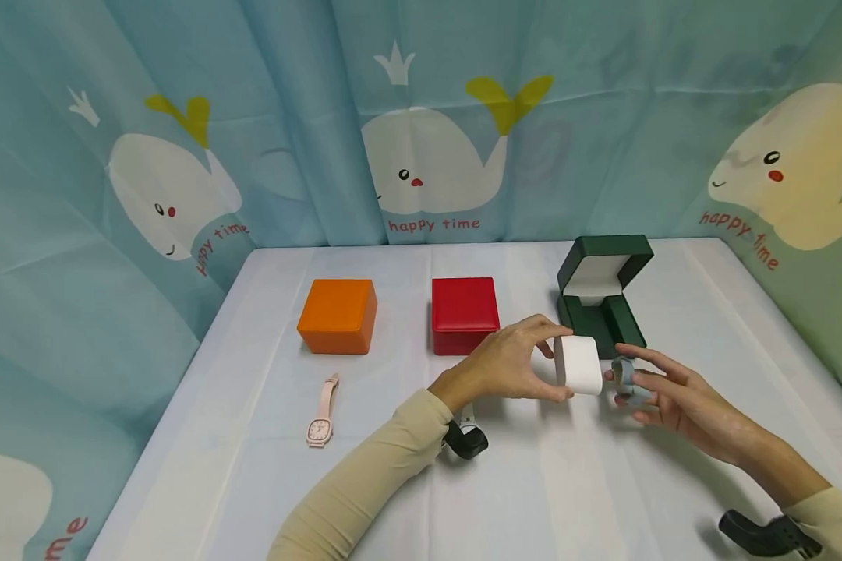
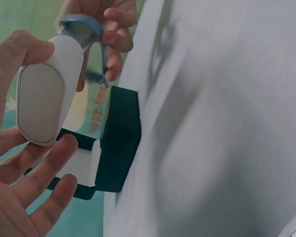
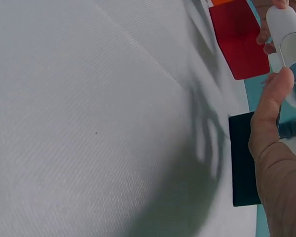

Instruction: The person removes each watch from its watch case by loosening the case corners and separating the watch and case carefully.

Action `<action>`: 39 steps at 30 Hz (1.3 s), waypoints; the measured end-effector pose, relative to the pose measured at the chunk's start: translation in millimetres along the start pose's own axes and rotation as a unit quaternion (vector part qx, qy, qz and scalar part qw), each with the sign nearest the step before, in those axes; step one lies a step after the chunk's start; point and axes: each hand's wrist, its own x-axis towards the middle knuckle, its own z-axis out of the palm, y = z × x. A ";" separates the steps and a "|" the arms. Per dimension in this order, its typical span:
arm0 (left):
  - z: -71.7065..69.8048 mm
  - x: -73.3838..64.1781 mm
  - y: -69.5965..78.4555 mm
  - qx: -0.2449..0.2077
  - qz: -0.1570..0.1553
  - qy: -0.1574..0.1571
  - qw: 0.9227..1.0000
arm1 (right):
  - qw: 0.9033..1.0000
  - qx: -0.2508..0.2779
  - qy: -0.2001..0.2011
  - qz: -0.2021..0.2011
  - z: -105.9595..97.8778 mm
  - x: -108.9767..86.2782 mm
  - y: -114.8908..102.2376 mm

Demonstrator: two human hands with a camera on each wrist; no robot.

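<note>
My left hand (image 1: 505, 362) holds a white watch cushion (image 1: 578, 365) between thumb and fingers, above the table. Its flat oval end shows in the left wrist view. In my right hand (image 1: 695, 405) is a watch with a blue-grey strap (image 1: 624, 375), bent into a loop and pinched by the fingers. The loop is at the cushion's right end; whether they touch, I cannot tell. Just behind both hands stands a dark green watch box (image 1: 610, 245) with its lid up and a pale lining. The watch's dial is not clearly visible.
An orange box (image 1: 337, 315) and a red box (image 1: 465, 312), both closed, stand to the left at the back. A pink watch (image 1: 320, 421) lies before the orange one. Another pale watch (image 1: 467, 416) is partly hidden by my left forearm. Curtains border the white table.
</note>
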 end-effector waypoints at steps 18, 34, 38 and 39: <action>1.5 0.6 -2.9 -0.023 -0.003 0.001 1.000 | 0.991 -0.120 0.061 -0.008 -0.2 -1.0 4.8; 2.1 0.0 -3.8 -0.028 -0.009 -0.007 1.000 | 0.935 -0.337 0.106 0.041 -6.9 2.1 6.6; 2.6 0.4 -3.9 -0.024 -0.012 -0.008 1.000 | 0.934 -0.342 0.095 0.037 -8.9 3.3 7.2; 2.6 0.5 -4.0 -0.023 -0.012 -0.007 1.000 | 0.935 -0.339 0.093 0.037 -9.1 3.4 7.4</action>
